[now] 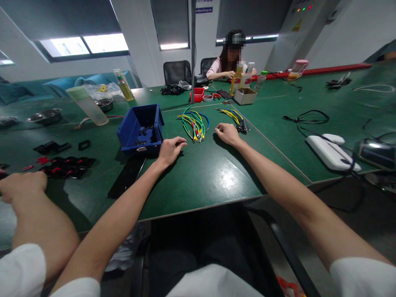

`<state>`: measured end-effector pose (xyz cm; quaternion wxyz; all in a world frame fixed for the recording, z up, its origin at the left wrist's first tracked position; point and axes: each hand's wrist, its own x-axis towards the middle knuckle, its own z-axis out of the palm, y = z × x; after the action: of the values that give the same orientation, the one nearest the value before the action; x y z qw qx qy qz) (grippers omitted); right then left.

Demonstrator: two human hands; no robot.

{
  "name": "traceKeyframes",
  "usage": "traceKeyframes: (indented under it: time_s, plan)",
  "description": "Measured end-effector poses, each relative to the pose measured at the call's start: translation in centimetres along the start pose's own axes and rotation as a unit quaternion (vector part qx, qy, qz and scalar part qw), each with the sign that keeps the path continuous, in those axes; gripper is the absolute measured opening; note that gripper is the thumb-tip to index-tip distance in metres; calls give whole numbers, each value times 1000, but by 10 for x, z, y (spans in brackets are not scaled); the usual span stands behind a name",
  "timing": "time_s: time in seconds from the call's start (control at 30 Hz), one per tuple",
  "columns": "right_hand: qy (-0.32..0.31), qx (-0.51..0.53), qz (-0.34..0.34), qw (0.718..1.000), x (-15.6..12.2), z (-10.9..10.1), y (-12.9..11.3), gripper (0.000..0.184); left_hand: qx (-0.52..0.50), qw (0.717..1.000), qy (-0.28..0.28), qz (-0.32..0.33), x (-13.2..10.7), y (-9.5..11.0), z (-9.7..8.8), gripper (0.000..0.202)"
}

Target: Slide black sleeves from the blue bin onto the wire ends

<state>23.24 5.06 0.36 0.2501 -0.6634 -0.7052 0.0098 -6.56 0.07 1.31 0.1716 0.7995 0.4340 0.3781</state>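
My left hand [171, 150] rests on the green table with its thumb and forefinger a little apart and nothing between them. Right beside it stands a blue plastic bin [140, 128] with small black parts inside. My right hand [228, 134] lies on the table, fingers loosely bent, and I see nothing in it. Between and beyond my hands is a bunch of green, yellow and blue wires [195, 125] with metal terminals. A second bunch of yellow and blue wires [233, 116] with black ends lies just behind my right hand.
A black phone [126, 177] lies by my left forearm. At the left, a co-worker's arm [37, 210] reaches in near black and red parts [68, 166]. Another person [231, 57] sits across the table behind bottles and a small box [245, 97]. A white device [331, 152] with cables is at right.
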Motion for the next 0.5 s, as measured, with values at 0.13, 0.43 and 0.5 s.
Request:
traceKeyframes:
  time_s: [0.13,0.43,0.5]
  plan:
    - [-16,-26,3,1000,0,1,-1,32,9,1000,-4,14,0,0,2,18]
    - [-25,-60,24,998,-2,3,-7,42,37,998,-41,15,0,-4,8,21]
    - [-26,-63,34,997,-3,3,-11,45,41,998,-47,15,0,-6,8,19]
